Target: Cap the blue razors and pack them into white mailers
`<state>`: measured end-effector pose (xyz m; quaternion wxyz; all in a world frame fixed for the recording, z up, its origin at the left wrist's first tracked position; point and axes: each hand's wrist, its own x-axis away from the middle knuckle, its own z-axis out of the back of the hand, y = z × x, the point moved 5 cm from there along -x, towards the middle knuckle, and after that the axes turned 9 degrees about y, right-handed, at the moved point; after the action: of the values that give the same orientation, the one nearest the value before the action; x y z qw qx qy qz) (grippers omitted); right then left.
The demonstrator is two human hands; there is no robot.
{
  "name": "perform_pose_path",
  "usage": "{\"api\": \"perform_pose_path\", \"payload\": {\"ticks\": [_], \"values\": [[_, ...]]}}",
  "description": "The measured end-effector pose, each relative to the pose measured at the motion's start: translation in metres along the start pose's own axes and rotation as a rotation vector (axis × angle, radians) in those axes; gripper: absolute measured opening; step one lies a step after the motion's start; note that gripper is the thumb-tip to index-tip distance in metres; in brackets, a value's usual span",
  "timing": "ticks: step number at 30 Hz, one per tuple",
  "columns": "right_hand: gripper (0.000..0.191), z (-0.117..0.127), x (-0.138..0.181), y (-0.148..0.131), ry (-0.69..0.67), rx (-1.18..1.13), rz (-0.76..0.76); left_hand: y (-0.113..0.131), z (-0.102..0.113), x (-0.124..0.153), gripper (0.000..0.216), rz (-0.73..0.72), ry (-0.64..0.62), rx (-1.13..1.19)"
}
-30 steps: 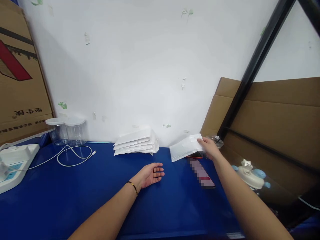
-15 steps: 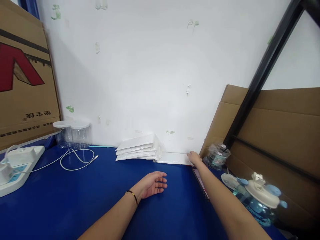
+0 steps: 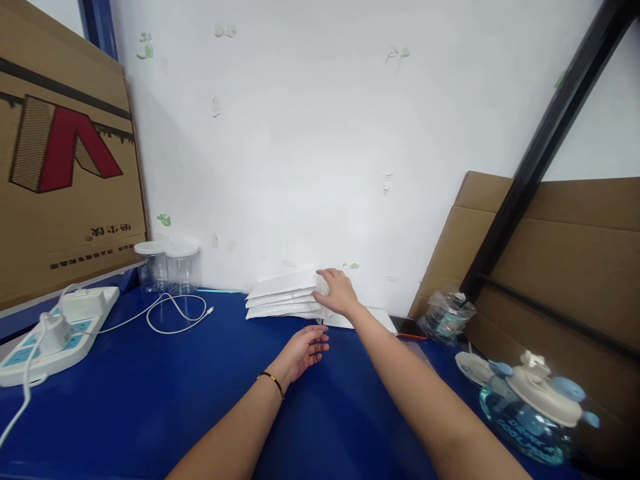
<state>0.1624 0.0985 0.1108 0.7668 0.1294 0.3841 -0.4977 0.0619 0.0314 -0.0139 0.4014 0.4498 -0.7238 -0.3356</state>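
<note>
Thin gold bracelet (image 3: 273, 382) by left hand (image 3: 305, 347)

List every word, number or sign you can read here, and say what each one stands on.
"V": large red sign on the cardboard box.
Three characters below it: look mirrored, unreadable.
Small print line under those: too small.
Water bottle: pale lettering, blurred.
Power strip: blue labels, too small.
White packets: no print shows.
</note>
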Motion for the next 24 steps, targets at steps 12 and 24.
{"api": "perform_pose_path", "payload": {"ticks": [12, 24], "values": [[0.023, 0.067, -0.017, -0.039, 0.188, -0.026, 0.072, 0.042, 0.003, 0.007, 0.042, -0.120, -0.051, 0.453], [0.025, -0.003, 0.159, 0.036, -0.167, -1.425, -1.212, 0.071, -0.019, 0.036, 0.064, -0.535, -0.052, 0.426]]}}
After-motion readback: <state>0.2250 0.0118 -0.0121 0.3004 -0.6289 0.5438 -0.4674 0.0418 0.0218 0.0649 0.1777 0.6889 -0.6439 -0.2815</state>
